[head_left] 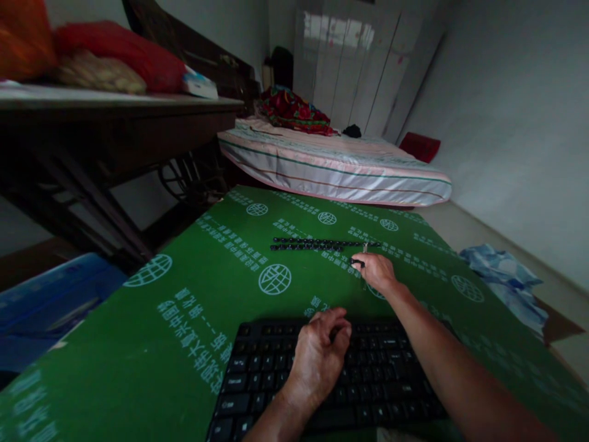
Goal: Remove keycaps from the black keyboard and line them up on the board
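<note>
A black keyboard (271, 362) lies along the near side of the green board, many of its keys showing around my hands. Resting over its upper middle, my left hand (322, 350) has its fingers curled in toward the thumb, and no object shows in it. Beyond the keyboard, my right hand (375, 270) pinches a small black piece (357, 263), too small to name surely. A thin pale bit stands up just behind those fingers; I cannot tell whether it belongs to the piece. Farther left, several small black keycaps (306, 244) lie in two rows, the far row reaching past my right fingertips.
The green board (193, 368) has white printed globes and lettering. A bed (335, 166) stands behind it. At left are a dark table (151, 105) with bags on it and a blue bin (55, 301). A patterned cloth (504, 282) hangs at right.
</note>
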`<state>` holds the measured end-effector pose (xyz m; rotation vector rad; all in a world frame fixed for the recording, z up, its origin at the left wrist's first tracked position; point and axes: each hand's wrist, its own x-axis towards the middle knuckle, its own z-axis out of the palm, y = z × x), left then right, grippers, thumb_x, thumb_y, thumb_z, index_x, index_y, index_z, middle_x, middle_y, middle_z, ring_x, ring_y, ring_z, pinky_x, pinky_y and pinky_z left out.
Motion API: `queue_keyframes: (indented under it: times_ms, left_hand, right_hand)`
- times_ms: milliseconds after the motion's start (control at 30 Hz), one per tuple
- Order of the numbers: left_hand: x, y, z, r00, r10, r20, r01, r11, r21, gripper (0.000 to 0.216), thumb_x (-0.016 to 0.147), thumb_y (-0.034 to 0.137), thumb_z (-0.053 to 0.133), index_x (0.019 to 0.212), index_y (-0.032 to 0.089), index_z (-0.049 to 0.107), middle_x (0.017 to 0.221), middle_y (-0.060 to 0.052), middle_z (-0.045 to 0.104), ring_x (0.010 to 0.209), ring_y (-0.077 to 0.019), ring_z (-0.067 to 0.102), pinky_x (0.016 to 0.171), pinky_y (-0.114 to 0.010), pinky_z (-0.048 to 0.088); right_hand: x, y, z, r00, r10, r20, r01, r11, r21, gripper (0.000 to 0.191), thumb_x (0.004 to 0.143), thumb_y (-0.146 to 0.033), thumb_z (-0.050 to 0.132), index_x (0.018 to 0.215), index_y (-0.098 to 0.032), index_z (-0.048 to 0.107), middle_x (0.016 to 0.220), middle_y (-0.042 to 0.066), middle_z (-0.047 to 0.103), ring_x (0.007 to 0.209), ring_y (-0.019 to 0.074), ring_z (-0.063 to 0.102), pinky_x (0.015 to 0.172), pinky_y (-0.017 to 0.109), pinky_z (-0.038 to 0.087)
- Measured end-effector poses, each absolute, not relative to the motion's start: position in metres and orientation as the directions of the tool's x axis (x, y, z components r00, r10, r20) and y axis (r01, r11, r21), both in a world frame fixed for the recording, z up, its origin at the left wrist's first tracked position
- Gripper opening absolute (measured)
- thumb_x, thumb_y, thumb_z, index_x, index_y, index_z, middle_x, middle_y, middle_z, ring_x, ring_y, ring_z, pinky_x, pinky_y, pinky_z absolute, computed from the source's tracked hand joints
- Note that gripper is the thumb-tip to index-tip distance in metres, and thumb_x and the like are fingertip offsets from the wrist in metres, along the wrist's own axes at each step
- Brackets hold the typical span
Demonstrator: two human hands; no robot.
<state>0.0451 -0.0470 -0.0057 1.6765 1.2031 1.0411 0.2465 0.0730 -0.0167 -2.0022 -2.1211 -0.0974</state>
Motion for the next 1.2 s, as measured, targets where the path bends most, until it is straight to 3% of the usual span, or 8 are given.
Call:
queue_keyframes:
  times_ms: [200,633,1200]
  left_hand:
    - [0.044,-0.048,-0.001,0.214,0.965,0.149,0.331,-0.215,0.919,0.023,0.076,0.014,0.055,0.097,0.014,0.066,0.082,-0.004,0.071,0.078,-0.0163,0.067,0.074,-0.025,0.052]
    - [0.044,-0.049,-0.003,0.244,0.956,0.164,0.334,-0.241,0.911,0.022,0.077,0.015,0.053,0.096,0.017,0.066,0.082,-0.003,0.070,0.079,-0.0163,0.066,0.075,-0.027,0.052]
    - [0.044,-0.048,-0.002,0.243,0.956,0.167,0.356,-0.248,0.901,0.021,0.074,0.013,0.056,0.091,0.018,0.068,0.080,-0.002,0.070,0.077,-0.0163,0.066,0.073,-0.025,0.052]
  right_hand:
    - [0.250,0.090,-0.013,-0.026,0.987,0.159,0.994,0.043,-0.103,0.023,0.079,-0.035,0.058,0.100,-0.033,0.068,0.093,0.000,0.072,0.085,0.0180,0.066,0.071,0.026,0.047]
    - [0.253,0.092,-0.013,-0.013,0.991,0.131,0.992,0.029,-0.125,0.029,0.078,-0.034,0.059,0.107,-0.032,0.065,0.099,0.001,0.071,0.089,0.0184,0.066,0.074,0.026,0.048]
    - [0.246,0.095,-0.011,-0.028,0.988,0.150,0.995,0.042,-0.089,0.021,0.081,-0.030,0.055,0.097,-0.032,0.068,0.093,-0.001,0.072,0.084,0.0170,0.066,0.070,0.025,0.045]
